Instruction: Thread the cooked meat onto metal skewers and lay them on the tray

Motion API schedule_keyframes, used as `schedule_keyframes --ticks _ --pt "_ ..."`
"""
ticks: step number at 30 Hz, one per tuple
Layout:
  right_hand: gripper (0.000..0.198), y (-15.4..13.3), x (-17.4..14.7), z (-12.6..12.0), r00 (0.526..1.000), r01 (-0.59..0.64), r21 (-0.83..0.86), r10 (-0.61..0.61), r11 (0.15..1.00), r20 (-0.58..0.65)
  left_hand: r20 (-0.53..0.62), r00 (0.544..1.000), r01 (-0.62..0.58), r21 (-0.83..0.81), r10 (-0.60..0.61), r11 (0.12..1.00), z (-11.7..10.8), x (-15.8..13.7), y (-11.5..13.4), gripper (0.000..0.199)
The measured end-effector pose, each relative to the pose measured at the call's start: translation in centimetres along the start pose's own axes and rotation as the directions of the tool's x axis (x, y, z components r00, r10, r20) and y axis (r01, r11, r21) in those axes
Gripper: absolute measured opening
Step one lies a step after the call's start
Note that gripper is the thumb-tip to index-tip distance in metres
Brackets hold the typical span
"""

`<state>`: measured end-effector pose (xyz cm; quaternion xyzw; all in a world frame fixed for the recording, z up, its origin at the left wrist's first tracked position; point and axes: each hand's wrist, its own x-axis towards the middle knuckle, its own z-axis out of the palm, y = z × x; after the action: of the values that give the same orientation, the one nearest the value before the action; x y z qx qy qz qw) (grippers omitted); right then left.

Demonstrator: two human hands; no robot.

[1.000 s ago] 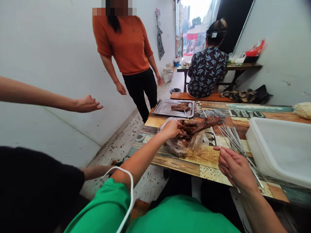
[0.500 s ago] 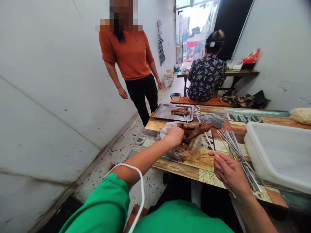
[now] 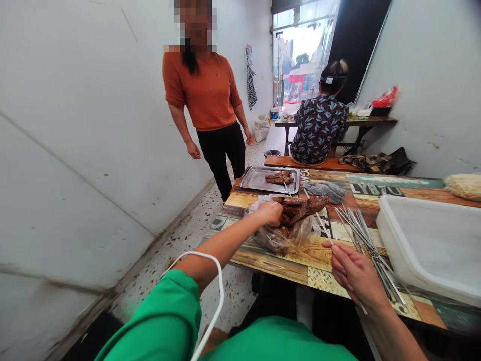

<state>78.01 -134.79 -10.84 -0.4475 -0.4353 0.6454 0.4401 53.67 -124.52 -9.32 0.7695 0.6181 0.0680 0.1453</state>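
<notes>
My right hand (image 3: 355, 273) is closed around the lower part of a thin metal skewer (image 3: 323, 224). The skewer slants up and left through a long dark-brown piece of meat (image 3: 311, 206), its tip showing beyond. My left hand (image 3: 271, 212) reaches into a clear plastic bag (image 3: 276, 239) full of similar brown meat pieces (image 3: 287, 216). Its fingers are curled down among the meat, and their tips and whatever they grip are hidden. Several loose metal skewers (image 3: 370, 245) lie in a bundle just beyond my right hand.
A metal tray (image 3: 250, 181) holds skewered meat at the table's far left, near a grey cloth (image 3: 325, 191). A large white tub (image 3: 394, 240) stands at right. One person in orange (image 3: 205, 95) stands beyond the table; another (image 3: 319, 125) sits facing away.
The view has tilted slightly, so the far scene sits a little lower. Both hands stay nearly in place, the left still in the bag and the right still holding the skewer.
</notes>
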Motion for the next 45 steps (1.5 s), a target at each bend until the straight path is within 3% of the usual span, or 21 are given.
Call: schedule_keyframes --ticks 6,10,12,16,20,23,27,30,32,35,37,40,42,45 --pt "0.046 0.2 0.1 -0.3 1.000 -0.007 0.025 0.007 1.000 -0.004 0.036 0.999 -0.028 -0.085 0.031 0.996 -1.2 0.6 -0.7 0.037" --pt "0.044 0.3 0.0 -0.5 1.000 0.001 0.023 -0.001 1.000 -0.005 0.006 0.993 -0.114 -0.309 0.122 0.944 -1.5 1.6 -1.4 0.028" --pt "0.043 0.4 -0.1 -0.5 1.000 -0.004 0.015 0.004 1.000 -0.003 -0.050 0.994 -0.112 -0.468 0.101 0.876 -1.6 2.0 -1.4 0.025" --pt "0.044 0.4 -0.3 -0.8 1.000 -0.011 0.025 0.011 1.000 0.000 -0.091 0.993 -0.025 -0.769 -0.070 0.638 -2.1 2.3 -0.6 0.022" --pt "0.042 0.8 -0.3 -1.1 1.000 -0.014 0.033 0.014 0.999 0.015 0.087 0.981 0.138 -0.944 -0.175 0.301 -2.6 2.1 0.1 0.008" --pt "0.042 1.0 -0.1 -1.1 0.999 -0.023 0.039 0.021 0.999 0.038 0.246 0.951 0.264 -0.962 -0.190 0.076 -2.6 2.0 0.3 0.005" --pt "0.044 1.1 -0.1 -0.8 0.998 -0.042 0.031 0.040 0.999 0.051 0.393 0.909 0.380 -0.919 -0.138 -0.109 -2.6 1.9 0.3 0.009" --pt "0.045 1.1 -0.2 -0.7 0.997 -0.050 0.031 0.049 0.998 0.054 0.420 0.902 0.391 -0.894 -0.104 -0.218 -2.5 1.7 0.0 0.013" --pt "0.045 1.2 -0.2 -0.7 0.996 -0.057 0.037 0.055 0.998 0.065 0.399 0.913 0.375 -0.905 -0.091 -0.200 -2.2 1.5 -0.3 0.015" --pt "0.044 1.4 -0.1 -0.8 0.995 -0.060 0.047 0.057 0.997 0.078 0.336 0.937 0.330 -0.941 -0.098 -0.073 -1.4 1.2 -0.7 0.045" --pt "0.043 1.6 -0.1 -0.8 0.995 -0.058 0.050 0.054 0.997 0.080 0.266 0.946 0.281 -0.958 -0.183 0.062 -0.7 1.0 -0.8 0.062" --pt "0.043 1.8 0.0 -0.8 0.995 -0.062 0.058 0.056 0.996 0.088 0.129 0.949 0.224 -0.917 -0.287 0.331 0.2 0.9 -0.7 0.066" --pt "0.042 1.9 0.0 -0.7 0.995 -0.066 0.068 0.061 0.996 0.081 0.051 0.964 0.179 -0.852 -0.261 0.492 0.6 0.7 -0.7 0.062" --pt "0.041 2.0 0.0 -0.8 0.996 -0.065 0.081 0.059 0.995 0.071 0.020 0.987 0.119 -0.756 -0.159 0.644 1.0 0.5 -0.8 0.067"
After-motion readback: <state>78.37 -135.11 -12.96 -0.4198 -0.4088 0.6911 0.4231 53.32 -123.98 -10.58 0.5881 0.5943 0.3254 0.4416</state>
